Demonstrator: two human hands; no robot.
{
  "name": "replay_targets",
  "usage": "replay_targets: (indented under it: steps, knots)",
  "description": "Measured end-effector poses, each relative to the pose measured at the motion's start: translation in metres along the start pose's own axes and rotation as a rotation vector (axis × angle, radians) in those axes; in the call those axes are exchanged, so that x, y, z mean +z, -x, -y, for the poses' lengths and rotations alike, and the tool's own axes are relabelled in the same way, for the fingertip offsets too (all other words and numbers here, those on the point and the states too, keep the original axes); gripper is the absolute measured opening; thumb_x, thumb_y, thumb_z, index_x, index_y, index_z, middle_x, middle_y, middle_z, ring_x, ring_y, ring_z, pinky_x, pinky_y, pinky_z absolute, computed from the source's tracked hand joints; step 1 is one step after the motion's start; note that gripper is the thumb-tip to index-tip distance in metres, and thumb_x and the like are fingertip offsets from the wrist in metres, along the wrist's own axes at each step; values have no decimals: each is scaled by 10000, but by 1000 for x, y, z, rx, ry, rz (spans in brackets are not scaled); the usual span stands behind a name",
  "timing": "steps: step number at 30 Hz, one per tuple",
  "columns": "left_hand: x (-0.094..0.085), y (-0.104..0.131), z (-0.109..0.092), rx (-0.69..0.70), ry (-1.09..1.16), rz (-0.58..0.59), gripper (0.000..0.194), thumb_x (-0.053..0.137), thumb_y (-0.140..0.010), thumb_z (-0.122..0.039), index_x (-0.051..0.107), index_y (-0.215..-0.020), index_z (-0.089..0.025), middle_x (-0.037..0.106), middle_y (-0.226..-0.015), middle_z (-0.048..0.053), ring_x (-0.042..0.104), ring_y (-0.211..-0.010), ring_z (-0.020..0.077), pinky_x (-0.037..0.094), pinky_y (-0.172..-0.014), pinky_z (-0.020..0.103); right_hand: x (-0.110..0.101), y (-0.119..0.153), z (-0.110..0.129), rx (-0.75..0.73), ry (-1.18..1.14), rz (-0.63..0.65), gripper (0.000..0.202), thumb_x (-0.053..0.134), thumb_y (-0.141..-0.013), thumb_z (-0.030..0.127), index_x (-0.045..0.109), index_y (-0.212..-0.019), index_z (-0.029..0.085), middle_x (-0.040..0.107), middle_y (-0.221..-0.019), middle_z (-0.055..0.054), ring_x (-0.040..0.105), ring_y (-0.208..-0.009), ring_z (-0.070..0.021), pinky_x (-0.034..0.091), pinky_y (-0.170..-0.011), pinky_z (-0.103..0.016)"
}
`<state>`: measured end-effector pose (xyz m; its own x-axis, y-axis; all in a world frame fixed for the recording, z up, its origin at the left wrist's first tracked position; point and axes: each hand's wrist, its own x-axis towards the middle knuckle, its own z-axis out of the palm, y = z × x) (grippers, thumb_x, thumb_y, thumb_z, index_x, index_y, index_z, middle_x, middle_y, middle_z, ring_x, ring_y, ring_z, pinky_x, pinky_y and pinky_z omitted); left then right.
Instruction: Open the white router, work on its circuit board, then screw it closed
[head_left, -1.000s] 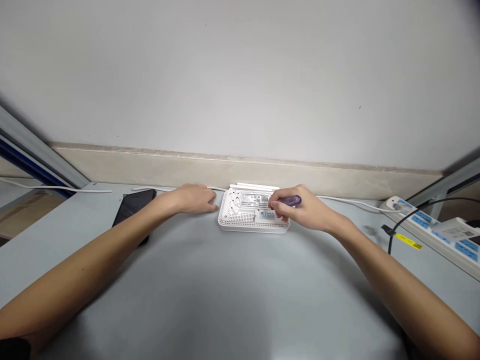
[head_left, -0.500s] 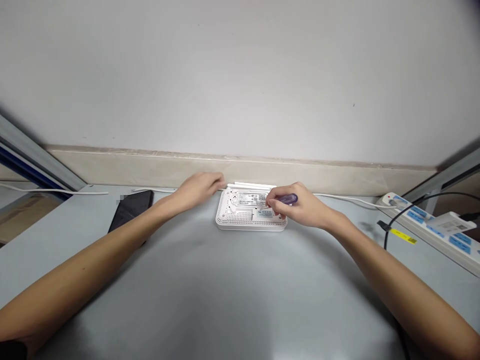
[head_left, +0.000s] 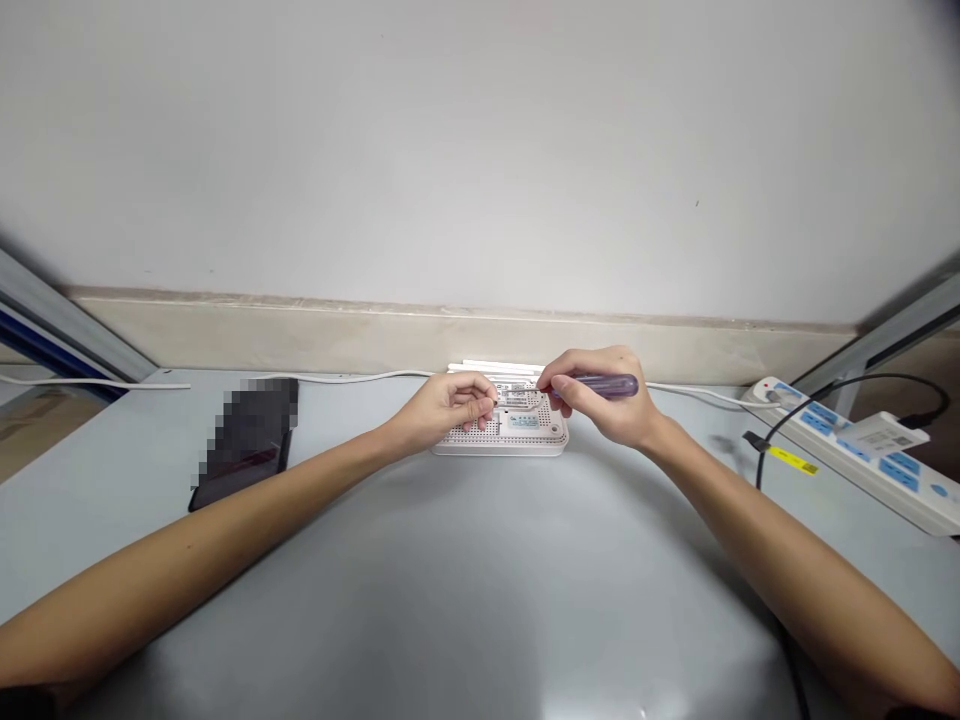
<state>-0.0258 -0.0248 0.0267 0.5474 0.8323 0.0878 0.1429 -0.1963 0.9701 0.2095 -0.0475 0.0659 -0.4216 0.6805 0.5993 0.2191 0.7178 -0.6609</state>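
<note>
A white router lies with its vented, labelled underside up against the foot of the wall, its white antennas along the far side. My right hand grips a screwdriver by its purple handle, which lies nearly level above the router's right part. My left hand is over the router's left part with thumb and forefinger pinched together. Whatever is between those fingertips is too small to make out. The screwdriver's tip is hard to pick out against the labels.
A black phone, partly pixelated, lies on the grey table at the left. To the right stands a white power strip with a white adapter plugged in. A black cable with a yellow tag and white cables run nearby.
My left hand has moved right, from beside the router to over it, and its fingers now pinch. My right hand has drawn the screwdriver up and back, and its handle now points right.
</note>
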Motion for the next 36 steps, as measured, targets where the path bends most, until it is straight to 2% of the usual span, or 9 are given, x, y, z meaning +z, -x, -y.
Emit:
replay_targets:
  steps: [6, 18, 28, 36]
  knots:
    - [-1, -1, 1, 8, -15, 55, 260, 647, -852, -416, 609, -840, -159, 628, -762, 24, 568, -655, 102, 464, -603, 228, 5, 0, 2, -11, 10, 54, 185, 535, -846, 170, 673, -731, 128, 612, -580, 1, 539, -488, -87, 410, -472, -220]
    - [-2, -2, 3, 14, -24, 80, 291, 646, -849, -449, 622, -829, -160, 646, -763, 32, 577, -669, 111, 472, -629, 245, 6, 0, 1, 31, -12, 101, 167, 531, -845, 153, 670, -756, 127, 631, -617, -4, 556, -518, -88, 430, -504, -211]
    - [-2, -1, 2, 24, -42, 113, 272, 578, -907, -428, 596, -876, -159, 626, -794, 28, 545, -684, 107, 445, -637, 242, 11, 3, 3, -236, 195, 150, 167, 525, -878, 146, 655, -774, 148, 650, -653, -6, 540, -546, -81, 400, -517, -213]
    - [-1, 3, -1, 34, -117, 149, 279, 480, -952, -435, 569, -919, -173, 628, -847, 44, 539, -732, 126, 438, -671, 261, 10, 2, 2, -142, 119, 160, 165, 521, -881, 156, 659, -790, 147, 646, -655, -2, 544, -548, -81, 404, -522, -208]
